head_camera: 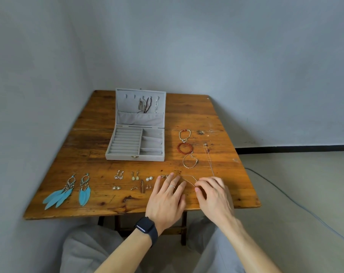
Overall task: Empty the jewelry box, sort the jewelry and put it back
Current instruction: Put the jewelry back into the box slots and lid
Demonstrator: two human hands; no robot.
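The grey jewelry box [135,143] stands open at the middle of the wooden table [100,123], with necklaces [145,106] hanging in its lid. A pair of blue feather earrings [68,192] lies at the front left. Several small earring pairs [134,181] lie in rows in front of the box. Three bracelets [185,148] lie in a column to the right of the box. A thin chain necklace [208,160] runs from there to the front. My left hand [167,200] lies flat with straight fingers on the table. My right hand [212,194] pinches the chain near its front end.
The table stands in a corner against grey walls. Its front edge is just before my wrists. A dark cable [281,190] runs over the floor on the right. My knees in grey trousers [92,249] are below the table edge.
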